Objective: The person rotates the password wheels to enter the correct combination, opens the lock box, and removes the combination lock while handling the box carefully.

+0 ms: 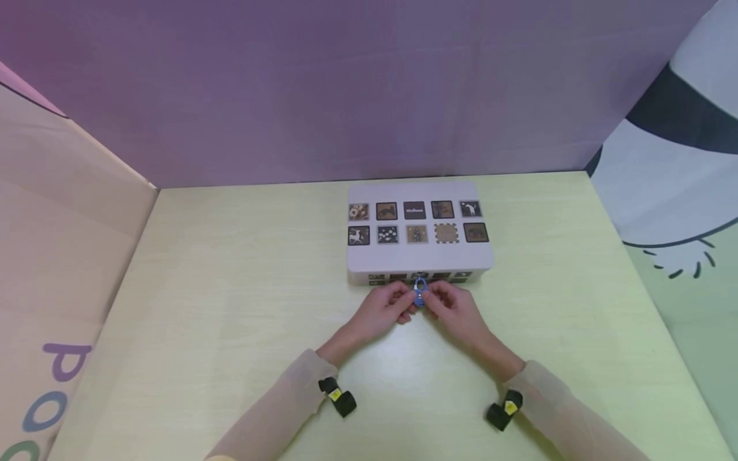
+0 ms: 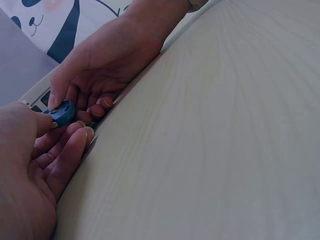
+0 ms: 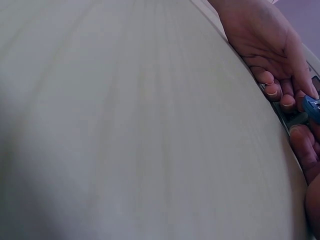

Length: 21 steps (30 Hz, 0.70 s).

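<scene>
1. Head view gives us the whole layout: a white box (image 1: 419, 230) with ten small picture tiles (image 1: 416, 222) on its lid sits on the pale table (image 1: 230, 307), toward the far edge, close to the purple wall (image 1: 346, 89).
2. A blue padlock (image 1: 420, 292) hangs at the middle of the box's front face, and both hands meet on it: our left hand (image 1: 385, 310) from the left, our right hand (image 1: 454, 308) from the right.
3. Left wrist view shows what the head view cannot: the left thumb lies on the padlock (image 2: 63, 112), the right hand (image 2: 107, 60) pinches its far side, and the fingers (image 2: 65, 157) of the left hand (image 2: 35, 170) lie curled just beneath it.
4. Right wrist view catches only a corner of the padlock (image 3: 312, 107) at the frame's edge, with the curled fingers of the left hand (image 3: 272, 42) resting against the box front; the right hand's own grip is mostly cut off there.
5. Only the head view shows the black wrist straps (image 1: 339, 396) and sleeves.
6. For room: the table lies bare to the left, right and near side of the hands. A cardboard panel (image 1: 57, 256) borders the left edge, and a panda-print sheet (image 1: 680, 192) the right.
</scene>
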{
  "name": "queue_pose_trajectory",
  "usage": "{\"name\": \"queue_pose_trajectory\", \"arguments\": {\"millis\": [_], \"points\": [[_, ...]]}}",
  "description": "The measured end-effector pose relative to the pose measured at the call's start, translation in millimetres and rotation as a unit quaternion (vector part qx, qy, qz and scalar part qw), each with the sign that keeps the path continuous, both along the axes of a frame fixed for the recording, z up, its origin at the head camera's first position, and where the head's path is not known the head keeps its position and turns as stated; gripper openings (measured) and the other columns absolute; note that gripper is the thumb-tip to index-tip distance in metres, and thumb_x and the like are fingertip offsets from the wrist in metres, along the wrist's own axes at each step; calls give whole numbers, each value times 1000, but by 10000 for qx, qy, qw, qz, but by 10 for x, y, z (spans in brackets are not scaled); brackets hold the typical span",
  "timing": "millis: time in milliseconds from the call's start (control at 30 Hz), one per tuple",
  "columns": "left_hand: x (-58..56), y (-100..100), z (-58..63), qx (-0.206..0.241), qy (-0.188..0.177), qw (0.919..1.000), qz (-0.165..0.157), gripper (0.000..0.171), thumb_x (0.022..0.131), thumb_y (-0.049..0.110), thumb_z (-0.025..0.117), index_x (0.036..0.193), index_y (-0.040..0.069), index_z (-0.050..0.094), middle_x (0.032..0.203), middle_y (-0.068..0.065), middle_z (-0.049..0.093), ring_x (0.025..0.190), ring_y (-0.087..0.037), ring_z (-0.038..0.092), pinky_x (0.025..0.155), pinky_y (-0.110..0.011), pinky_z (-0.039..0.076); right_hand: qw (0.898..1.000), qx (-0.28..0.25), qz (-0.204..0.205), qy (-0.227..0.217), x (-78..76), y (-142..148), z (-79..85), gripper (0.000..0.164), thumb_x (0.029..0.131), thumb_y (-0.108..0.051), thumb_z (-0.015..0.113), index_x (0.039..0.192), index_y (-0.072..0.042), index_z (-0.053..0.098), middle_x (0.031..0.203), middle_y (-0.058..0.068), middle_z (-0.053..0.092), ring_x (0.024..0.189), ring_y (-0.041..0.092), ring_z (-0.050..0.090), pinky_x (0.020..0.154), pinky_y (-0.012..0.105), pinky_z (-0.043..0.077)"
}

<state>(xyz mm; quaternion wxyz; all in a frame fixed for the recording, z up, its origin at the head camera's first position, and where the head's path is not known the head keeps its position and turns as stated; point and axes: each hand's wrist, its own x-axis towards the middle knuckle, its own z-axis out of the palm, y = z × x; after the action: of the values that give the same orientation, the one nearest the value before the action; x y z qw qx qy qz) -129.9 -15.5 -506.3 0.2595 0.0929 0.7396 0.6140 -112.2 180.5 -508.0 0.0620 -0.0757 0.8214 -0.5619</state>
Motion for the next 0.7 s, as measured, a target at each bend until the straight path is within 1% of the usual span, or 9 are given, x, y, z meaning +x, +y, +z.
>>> {"name": "queue_pose_trajectory", "arguments": {"millis": [233, 433, 567, 700], "points": [[7, -2, 17, -3, 6, 10000, -9, 24, 108, 25, 55, 109, 3, 65, 93, -7, 70, 78, -14, 68, 74, -27, 64, 10000, 24, -6, 35, 0, 8, -13, 15, 102, -11, 64, 103, 4, 69, 81, 11, 68, 69, 13, 59, 61, 19, 53], [2, 1, 5, 10, 8, 10000, 13, 24, 108, 24, 55, 108, 3, 65, 92, -7, 70, 77, -15, 68, 74, -27, 64, 9995, -268, -117, -150, -3, 16, -27, 19, 105, -9, 58, 103, 6, 68, 82, 15, 68, 70, 16, 62, 63, 24, 58], [-3, 4, -10, 9, -5, 10000, 24, 24, 108, 24, 56, 108, 2, 65, 92, -8, 70, 77, -15, 68, 74, -27, 64, 9988, -403, -146, -217, -5, 32, -33, 20, 106, -9, 56, 105, 8, 67, 85, 18, 69, 71, 16, 64, 64, 26, 60], [-3, 5, -11, 15, -23, 10000, 13, 24, 108, 24, 56, 109, 2, 65, 93, -8, 70, 77, -15, 68, 74, -27, 64, 9986, -464, -182, -188, -1, 54, -33, 20, 106, -8, 55, 107, 9, 66, 86, 20, 70, 71, 15, 65, 64, 27, 61]]}}
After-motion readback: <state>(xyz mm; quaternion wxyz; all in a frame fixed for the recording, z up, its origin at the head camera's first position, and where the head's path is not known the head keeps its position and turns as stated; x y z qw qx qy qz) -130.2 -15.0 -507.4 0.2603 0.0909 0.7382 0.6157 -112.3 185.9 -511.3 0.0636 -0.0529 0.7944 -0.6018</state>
